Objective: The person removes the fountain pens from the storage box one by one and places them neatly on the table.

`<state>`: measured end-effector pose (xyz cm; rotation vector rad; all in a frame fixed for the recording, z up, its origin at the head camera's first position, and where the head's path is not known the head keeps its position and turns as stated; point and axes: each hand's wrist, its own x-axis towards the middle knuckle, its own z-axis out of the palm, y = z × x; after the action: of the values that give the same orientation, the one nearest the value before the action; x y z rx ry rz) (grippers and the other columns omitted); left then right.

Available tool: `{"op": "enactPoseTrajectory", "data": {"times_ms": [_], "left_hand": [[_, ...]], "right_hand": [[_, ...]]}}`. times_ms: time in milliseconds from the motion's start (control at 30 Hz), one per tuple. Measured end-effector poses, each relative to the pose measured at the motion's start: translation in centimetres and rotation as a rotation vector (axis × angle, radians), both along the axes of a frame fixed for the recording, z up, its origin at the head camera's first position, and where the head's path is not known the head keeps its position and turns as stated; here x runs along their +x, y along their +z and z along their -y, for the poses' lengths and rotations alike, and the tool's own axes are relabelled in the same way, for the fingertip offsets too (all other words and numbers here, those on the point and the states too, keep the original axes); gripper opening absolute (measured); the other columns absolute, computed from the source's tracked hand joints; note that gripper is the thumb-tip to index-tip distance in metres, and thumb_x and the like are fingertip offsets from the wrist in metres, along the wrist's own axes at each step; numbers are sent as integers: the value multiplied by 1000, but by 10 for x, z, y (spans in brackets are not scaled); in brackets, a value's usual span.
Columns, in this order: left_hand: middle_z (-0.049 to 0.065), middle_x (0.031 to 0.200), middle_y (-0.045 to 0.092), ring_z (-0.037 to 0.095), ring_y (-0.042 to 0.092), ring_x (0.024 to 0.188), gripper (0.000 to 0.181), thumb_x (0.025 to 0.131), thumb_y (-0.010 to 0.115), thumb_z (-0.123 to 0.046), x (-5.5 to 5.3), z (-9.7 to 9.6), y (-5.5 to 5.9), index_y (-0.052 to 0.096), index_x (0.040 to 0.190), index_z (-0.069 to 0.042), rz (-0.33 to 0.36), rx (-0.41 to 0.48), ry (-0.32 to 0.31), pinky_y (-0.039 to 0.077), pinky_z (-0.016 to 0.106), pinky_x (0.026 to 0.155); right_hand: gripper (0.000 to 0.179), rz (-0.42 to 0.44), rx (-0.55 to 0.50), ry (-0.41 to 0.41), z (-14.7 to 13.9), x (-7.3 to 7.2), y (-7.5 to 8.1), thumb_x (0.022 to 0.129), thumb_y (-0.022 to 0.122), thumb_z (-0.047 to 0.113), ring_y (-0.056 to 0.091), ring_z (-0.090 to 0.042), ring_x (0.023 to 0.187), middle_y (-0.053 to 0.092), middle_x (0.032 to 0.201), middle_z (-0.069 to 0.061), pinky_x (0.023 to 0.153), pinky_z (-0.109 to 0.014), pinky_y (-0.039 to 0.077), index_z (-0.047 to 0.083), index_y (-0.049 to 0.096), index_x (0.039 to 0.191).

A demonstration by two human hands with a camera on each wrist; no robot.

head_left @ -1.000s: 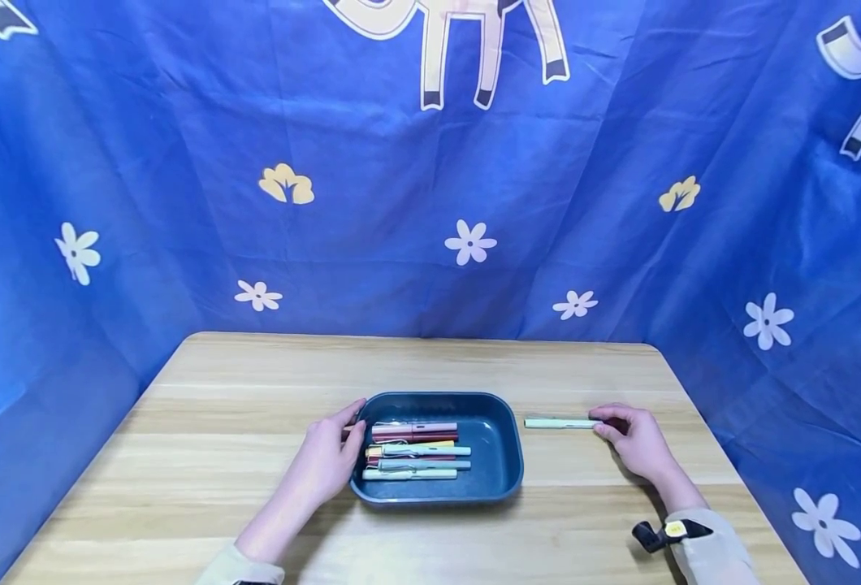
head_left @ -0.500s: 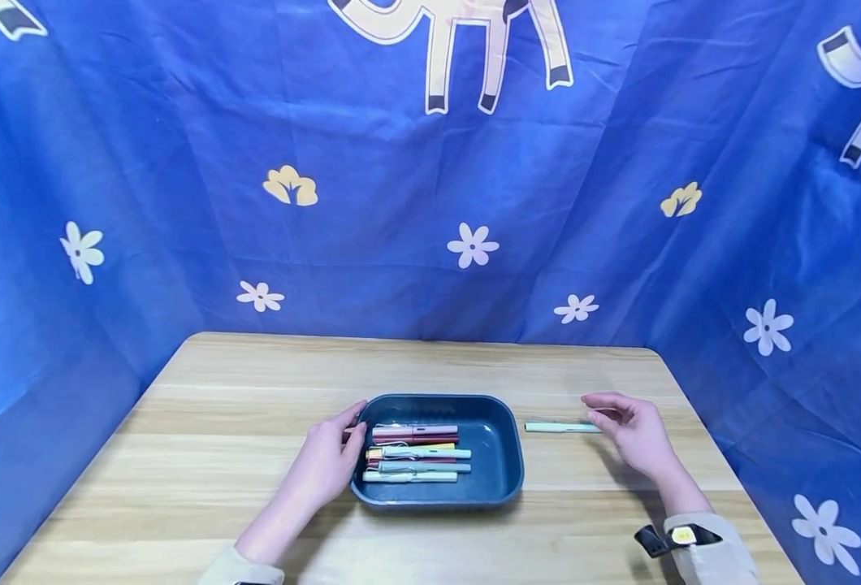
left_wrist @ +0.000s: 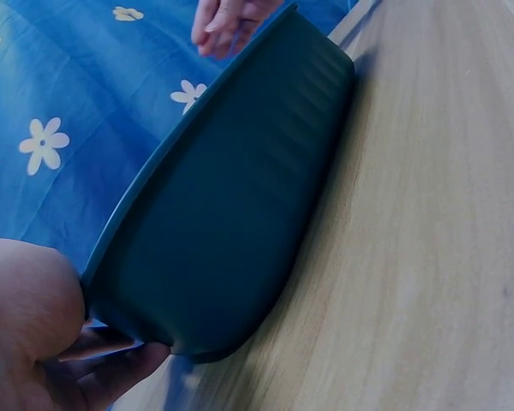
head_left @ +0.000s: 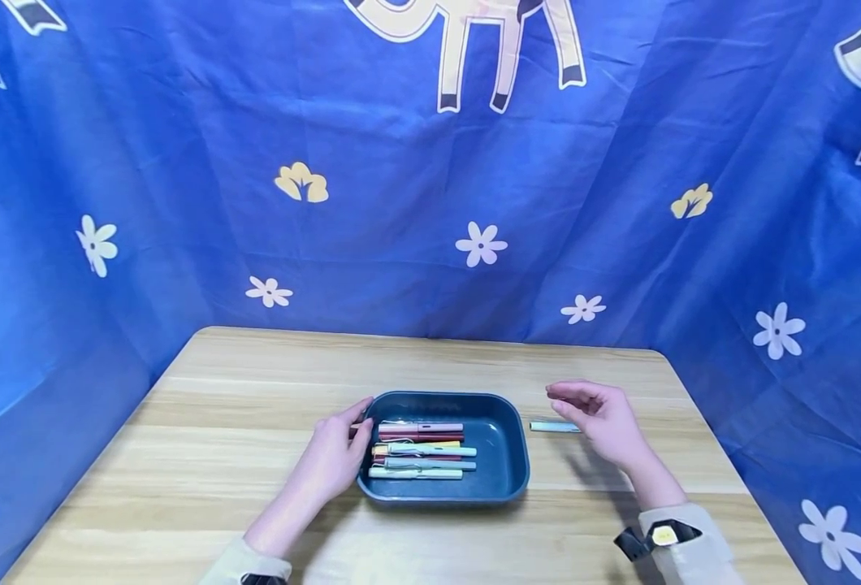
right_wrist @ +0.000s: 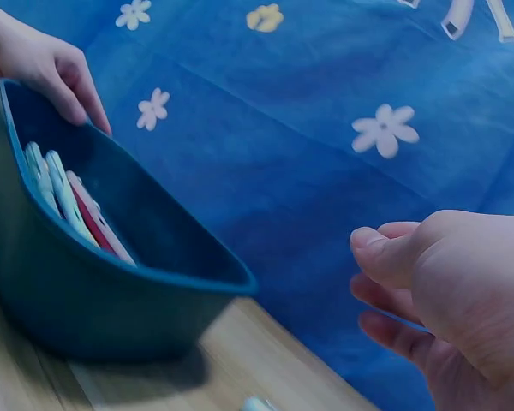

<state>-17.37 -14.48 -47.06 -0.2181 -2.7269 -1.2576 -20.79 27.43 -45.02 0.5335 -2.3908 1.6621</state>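
Observation:
A dark teal plastic box point(head_left: 499, 455) stands on the table, its left end gripped by my left hand point(head_left: 331, 459) with the thumb at the rim. Several capped pens point(head_left: 423, 451) with wire clips lie side by side in it, in pale green, grey-blue, dark red, yellow and pink. To the right of the box a pale green pen point(head_left: 551, 426) lies on the tabletop, its right part hidden behind my right hand point(head_left: 602, 418). That hand is raised above it, fingers loosely bent and nothing between them, as the right wrist view shows.
The light wood table point(head_left: 292, 366) has rounded far corners. A blue curtain point(head_left: 401, 284) with flowers and animal legs printed on it hangs behind and along both sides. A black strap point(head_left: 657, 538) sits on the right sleeve.
My right hand has let go of the lone pen's right end, risen and moved left over it. The left hand stays on the box. The head view has shifted slightly.

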Motion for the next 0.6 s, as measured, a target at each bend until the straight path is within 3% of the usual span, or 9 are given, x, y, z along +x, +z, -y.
{"op": "enactPoseTrajectory", "data": {"times_ms": [167,367,600], "left_hand": [[23,132,69,30,71,115,44,109,58,-12,-1,0,-1,56,150,2,-9,4,-5,55,51,101],[24,132,69,30,71,114,44,109,58,-12,0,0,-1,56,150,2,-5,4,-1,55,52,101],[22,133,69,28,69,116,44,109,58,-13,0,0,-1,56,151,1,-11,-15,2,56,51,99]], "right_hand": [[24,0,-3,42,20,-1,7,94,79,0,75,-28,105,77,115,-17,87,-25,60,-2,78,118],[25,9,-31,96,41,-5,10,94,77,-3,73,-39,108,76,117,-21,89,-26,59,-4,77,119],[26,36,-66,135,60,-7,10,94,78,-2,74,-34,107,76,116,-21,90,-28,60,-4,76,119]]}}
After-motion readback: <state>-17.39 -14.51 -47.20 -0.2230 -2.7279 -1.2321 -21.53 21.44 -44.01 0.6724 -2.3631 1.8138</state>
